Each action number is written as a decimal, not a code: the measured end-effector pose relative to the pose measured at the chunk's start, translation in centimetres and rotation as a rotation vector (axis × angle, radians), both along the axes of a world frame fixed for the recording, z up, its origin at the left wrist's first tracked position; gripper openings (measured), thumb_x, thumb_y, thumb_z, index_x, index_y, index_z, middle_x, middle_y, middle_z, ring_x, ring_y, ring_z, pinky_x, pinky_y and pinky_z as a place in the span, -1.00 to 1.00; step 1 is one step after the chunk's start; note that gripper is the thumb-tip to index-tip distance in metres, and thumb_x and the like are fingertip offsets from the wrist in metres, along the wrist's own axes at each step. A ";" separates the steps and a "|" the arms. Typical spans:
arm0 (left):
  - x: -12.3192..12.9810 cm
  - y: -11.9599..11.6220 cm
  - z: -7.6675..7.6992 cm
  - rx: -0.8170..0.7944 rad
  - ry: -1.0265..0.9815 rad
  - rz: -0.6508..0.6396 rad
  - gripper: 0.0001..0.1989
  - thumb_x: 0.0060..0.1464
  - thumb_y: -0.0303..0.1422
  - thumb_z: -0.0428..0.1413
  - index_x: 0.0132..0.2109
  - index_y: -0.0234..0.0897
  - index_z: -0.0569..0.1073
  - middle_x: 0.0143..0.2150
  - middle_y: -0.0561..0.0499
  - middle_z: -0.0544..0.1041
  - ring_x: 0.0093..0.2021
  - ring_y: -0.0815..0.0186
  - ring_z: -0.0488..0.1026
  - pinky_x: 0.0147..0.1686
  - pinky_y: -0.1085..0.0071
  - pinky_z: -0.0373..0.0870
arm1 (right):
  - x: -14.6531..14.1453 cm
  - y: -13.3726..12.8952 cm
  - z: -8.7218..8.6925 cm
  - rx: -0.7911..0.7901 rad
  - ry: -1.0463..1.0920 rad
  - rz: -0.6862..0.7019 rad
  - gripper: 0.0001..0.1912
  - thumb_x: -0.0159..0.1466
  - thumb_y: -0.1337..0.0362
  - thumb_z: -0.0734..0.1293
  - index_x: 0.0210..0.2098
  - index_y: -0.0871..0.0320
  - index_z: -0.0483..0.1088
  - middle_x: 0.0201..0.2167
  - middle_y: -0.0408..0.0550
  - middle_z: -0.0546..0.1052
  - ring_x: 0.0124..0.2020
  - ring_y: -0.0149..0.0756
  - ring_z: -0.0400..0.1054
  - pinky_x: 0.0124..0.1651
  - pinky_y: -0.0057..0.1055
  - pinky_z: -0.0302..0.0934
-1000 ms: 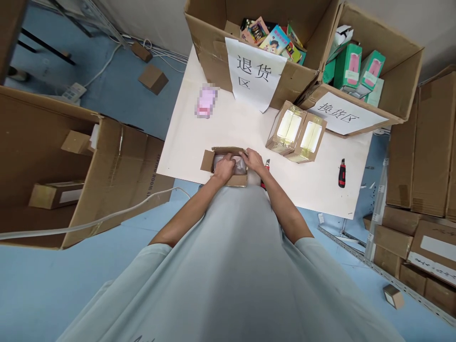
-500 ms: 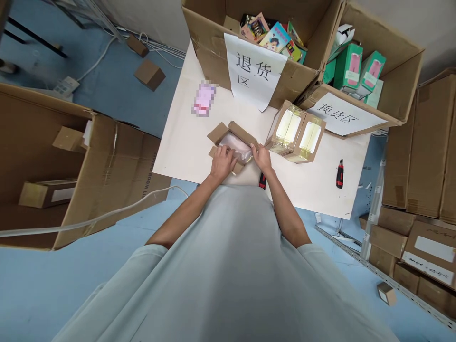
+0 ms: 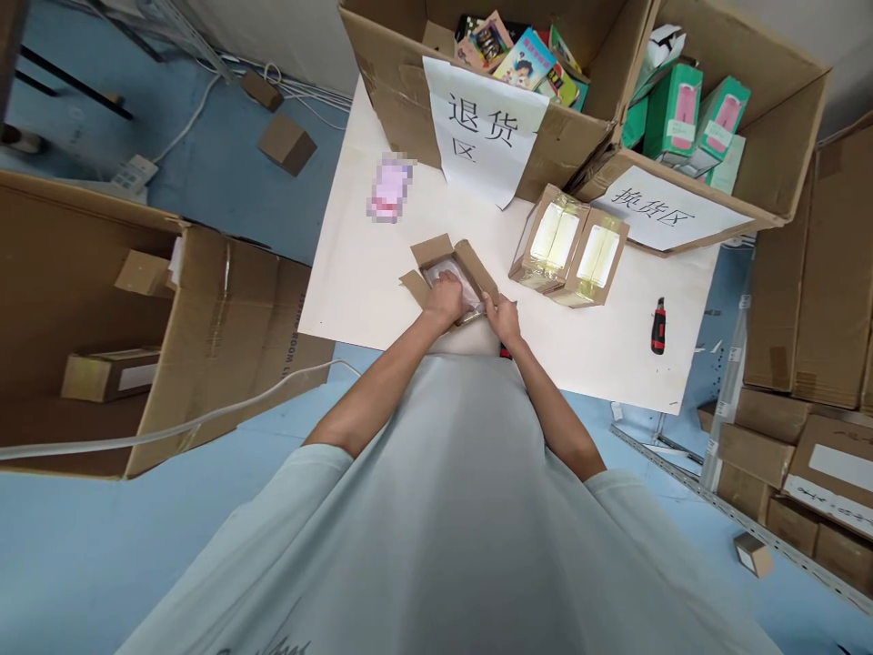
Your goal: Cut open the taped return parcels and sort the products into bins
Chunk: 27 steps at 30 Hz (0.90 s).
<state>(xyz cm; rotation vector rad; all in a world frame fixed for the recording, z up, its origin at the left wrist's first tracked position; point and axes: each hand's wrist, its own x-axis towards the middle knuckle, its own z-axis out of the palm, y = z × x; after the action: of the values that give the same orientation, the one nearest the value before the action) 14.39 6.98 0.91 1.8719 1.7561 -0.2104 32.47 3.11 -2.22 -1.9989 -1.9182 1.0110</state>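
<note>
Left hand was curled into the open carton near the surface's edge, over clear plastic; couldn't tell if it gripped anything. Right hand pinched the carton's side. Imo steadying it without crushing the cardboard mattered most.

My left hand is curled, knuckles up, its fingers bent down and their tips hidden from view. My right hand is closed in a grip, thumb and fingers angled inward. Both bare forearms reach forward from short sleeves, converging, elbows spread wide.
</note>
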 end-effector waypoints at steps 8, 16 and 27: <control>0.6 2.2 -3.9 -0.125 0.107 -0.061 0.24 -0.11 -0.26 0.59 0.56 -0.59 0.15 0.52 -0.63 0.27 0.51 -0.36 0.26 0.43 -0.02 0.34 | -0.7 -1.9 -1.0 0.034 0.116 -0.090 -0.32 0.61 -0.25 0.10 0.07 0.21 0.53 -0.02 0.26 0.73 0.12 0.06 0.63 0.22 -0.12 0.43; 0.2 2.3 -3.9 -0.028 0.017 -0.037 -0.03 -0.07 -0.31 0.56 0.40 -0.53 0.35 0.39 -0.56 0.37 0.35 -0.30 0.34 0.33 -0.05 0.37 | -1.2 -2.2 -1.0 0.001 0.178 -0.129 -0.44 0.61 -0.23 0.12 -0.09 0.10 0.46 -0.15 0.13 0.69 -0.08 0.00 0.65 0.07 -0.17 0.46; -1.3 0.2 4.1 0.135 -0.023 -0.150 -0.70 0.34 -0.55 0.10 0.11 -0.37 0.63 0.20 -0.35 0.55 0.24 -0.13 0.42 0.11 0.07 0.43 | -1.8 -2.3 -0.8 0.031 0.139 -0.173 -0.39 0.61 -0.21 0.10 -0.07 0.15 0.51 -0.15 0.19 0.69 -0.01 0.02 0.61 0.17 -0.17 0.42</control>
<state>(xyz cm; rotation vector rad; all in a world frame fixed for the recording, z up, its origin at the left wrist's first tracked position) 13.05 7.16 4.98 2.0966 1.6521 -0.1292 30.72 0.82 -3.04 -1.9806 -1.6497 1.0385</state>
